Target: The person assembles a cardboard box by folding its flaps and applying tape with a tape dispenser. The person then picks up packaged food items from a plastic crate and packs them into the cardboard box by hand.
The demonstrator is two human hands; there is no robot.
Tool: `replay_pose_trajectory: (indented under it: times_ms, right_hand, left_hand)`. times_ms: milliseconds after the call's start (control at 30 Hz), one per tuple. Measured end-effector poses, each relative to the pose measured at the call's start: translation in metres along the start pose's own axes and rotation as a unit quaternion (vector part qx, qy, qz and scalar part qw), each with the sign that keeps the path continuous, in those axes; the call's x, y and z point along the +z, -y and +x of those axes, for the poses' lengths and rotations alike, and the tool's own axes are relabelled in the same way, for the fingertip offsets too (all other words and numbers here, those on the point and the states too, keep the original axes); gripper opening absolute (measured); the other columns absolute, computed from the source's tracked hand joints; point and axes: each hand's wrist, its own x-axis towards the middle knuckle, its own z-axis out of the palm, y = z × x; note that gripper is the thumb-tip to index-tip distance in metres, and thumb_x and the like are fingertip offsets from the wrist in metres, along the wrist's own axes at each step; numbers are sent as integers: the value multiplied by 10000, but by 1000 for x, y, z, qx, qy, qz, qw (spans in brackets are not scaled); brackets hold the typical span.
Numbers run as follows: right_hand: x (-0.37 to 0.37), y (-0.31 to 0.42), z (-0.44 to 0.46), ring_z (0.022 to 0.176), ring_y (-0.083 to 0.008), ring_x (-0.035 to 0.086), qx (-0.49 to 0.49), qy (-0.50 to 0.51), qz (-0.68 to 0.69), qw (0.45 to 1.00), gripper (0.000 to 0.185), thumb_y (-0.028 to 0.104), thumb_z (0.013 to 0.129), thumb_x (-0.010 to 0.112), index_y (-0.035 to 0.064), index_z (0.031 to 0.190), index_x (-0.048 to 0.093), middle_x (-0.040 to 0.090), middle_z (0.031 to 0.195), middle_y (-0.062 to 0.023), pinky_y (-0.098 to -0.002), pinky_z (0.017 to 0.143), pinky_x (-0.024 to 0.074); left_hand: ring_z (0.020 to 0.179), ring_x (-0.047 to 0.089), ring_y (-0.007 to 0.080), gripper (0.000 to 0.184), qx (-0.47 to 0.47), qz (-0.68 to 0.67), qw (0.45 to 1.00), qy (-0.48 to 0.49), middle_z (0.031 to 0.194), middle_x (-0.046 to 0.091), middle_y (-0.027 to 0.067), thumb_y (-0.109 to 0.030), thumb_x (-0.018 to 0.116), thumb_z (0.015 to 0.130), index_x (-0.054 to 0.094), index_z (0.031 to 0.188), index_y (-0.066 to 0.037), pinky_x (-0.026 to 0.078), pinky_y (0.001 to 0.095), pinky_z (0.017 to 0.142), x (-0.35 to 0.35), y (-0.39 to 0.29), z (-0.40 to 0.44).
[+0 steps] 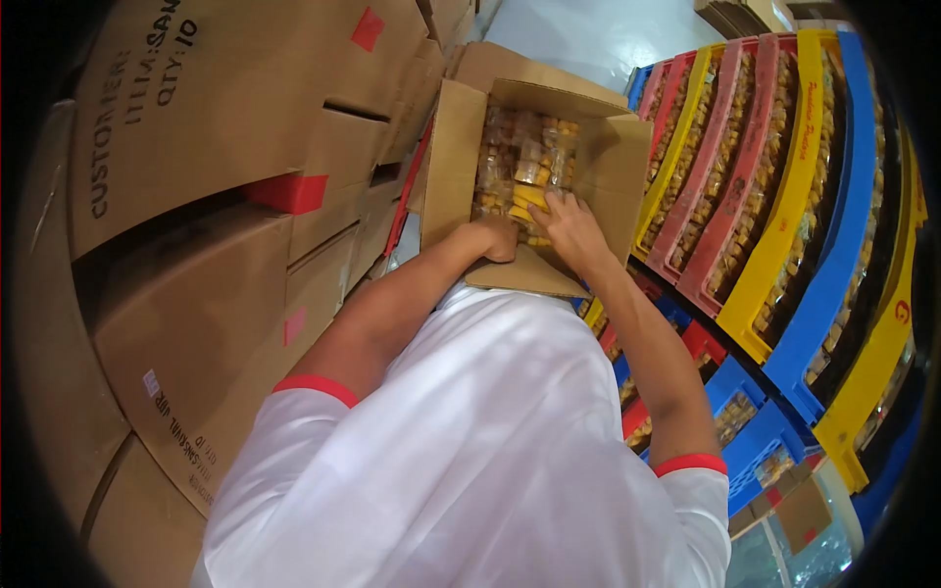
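Note:
An open cardboard box (pixel 456 167) stands right in front of my body, its flaps spread outward. Inside lie several clear plastic packs (pixel 534 162) of small yellow-brown pieces that look like baked goods. My right hand (pixel 570 227) reaches in over the near right side, its bent fingers closed on the end of a bright yellow pack (pixel 527 201). Beside it, my left hand (pixel 498 238) dips into the near left corner against the packs. Its fingers point down and are mostly hidden, so what they hold does not show.
Stacked cardboard cartons (pixel 196 284) with handwritten labels rise along the left. On the right stand tall stacks of red, yellow and blue plastic crates (pixel 784 216) filled with similar packs. Pale shiny floor (pixel 569 39) shows beyond the box. More flattened cardboard (pixel 735 18) lies at the far right.

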Motion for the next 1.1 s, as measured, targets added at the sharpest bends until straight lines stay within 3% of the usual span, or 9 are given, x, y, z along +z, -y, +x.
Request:
replay_pose_trajectory:
  times_ms: [67,200,267,467,600,700,867,967,1100]
  right_hand:
    - [4,3,-3,1076,-325,593,28,51,-43,997,474,126,870,605,117,1343,641,590,1212,-136,-442,902,517]
    - [16,8,2,1094,-320,593,38,67,-67,995,490,143,884,600,116,1373,626,601,1223,-155,-431,867,524]
    - [17,11,3,1092,-324,599,17,80,-101,992,480,153,914,572,111,1390,617,601,1273,-195,-435,828,534]
    - [24,8,3,1068,-343,621,9,65,-125,990,459,157,944,545,77,1393,606,588,1319,-249,-435,805,544]
    - [33,11,7,1066,-360,629,22,73,-127,989,475,169,944,548,54,1403,587,606,1275,-253,-454,802,549]
    - [25,19,17,1042,-345,631,21,171,-149,974,498,158,905,593,63,1394,591,612,1241,-237,-447,776,547]
    - [8,41,45,880,-362,674,6,275,-274,921,326,197,895,619,35,1147,748,672,1119,-215,-499,612,546]
    - [33,45,52,882,-382,688,21,243,-284,927,277,193,889,632,37,1059,784,674,1134,-233,-511,553,559]
    - [30,49,72,929,-400,695,11,302,-259,917,291,188,884,644,38,1095,777,681,1127,-247,-526,541,578]
  left_hand:
    - [1252,622,367,491,-19,-42,991,-123,1326,651,230,-208,587,910,624,1358,-11,502,441,1039,19,-7,0]
    - [1241,628,379,521,-159,-170,962,-144,1337,647,221,-173,647,888,602,1386,-25,516,429,1020,19,-13,-3]
    - [1140,679,384,469,-170,-188,945,-207,1188,689,291,-210,653,890,634,1262,74,545,458,961,29,1,15]
    - [1122,691,368,344,-243,-294,905,-187,1185,712,231,-268,737,846,754,1086,-22,556,443,945,13,12,36]
    - [1118,693,376,281,-221,-254,910,-242,1178,713,237,-171,703,859,758,1068,8,566,432,927,26,2,35]
    - [1101,697,381,277,-205,-212,931,-216,1157,717,241,-177,683,865,761,1053,12,567,438,916,28,-2,30]
    - [1110,688,372,243,-187,-186,945,-193,1175,714,219,-115,640,865,773,1056,-44,553,447,930,16,-14,1]
    - [1130,680,362,250,-163,-221,931,-242,1198,707,211,-91,621,870,776,1064,-72,552,432,935,44,7,30]
    - [1148,671,360,250,-158,-204,938,-232,1205,703,213,-84,608,868,776,1050,-51,548,430,943,54,19,33]
